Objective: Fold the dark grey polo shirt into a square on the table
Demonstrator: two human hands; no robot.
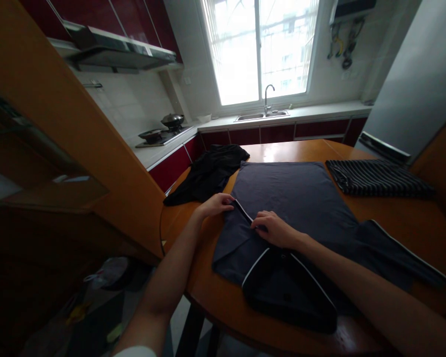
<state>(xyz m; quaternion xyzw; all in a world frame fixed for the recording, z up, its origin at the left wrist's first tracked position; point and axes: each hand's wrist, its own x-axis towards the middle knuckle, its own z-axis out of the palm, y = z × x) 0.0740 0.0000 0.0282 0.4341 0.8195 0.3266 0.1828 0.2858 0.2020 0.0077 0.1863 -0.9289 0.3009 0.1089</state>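
Observation:
A dark blue-grey shirt [290,193] with black, white-edged trim lies spread on the table, its collar end [288,292] toward me. One sleeve is folded across the body, and its black cuff with a white edge [242,210] runs between my hands. At the cuff's far left end, my left hand [217,204] pinches the fabric between thumb and fingers. The fingers of my right hand [273,228] are closed on the cuff's nearer end. To the right, the other sleeve [390,253] stretches out flat. Fabric under my right hand is partly hidden.
A crumpled black garment [211,171] lies at the table's back left. Folded black striped cloth [379,177] sits at the right. The round wooden table [196,277] has its edge close to me. Behind are a sink [262,117], a stove with pans [173,120] and a fridge [401,84].

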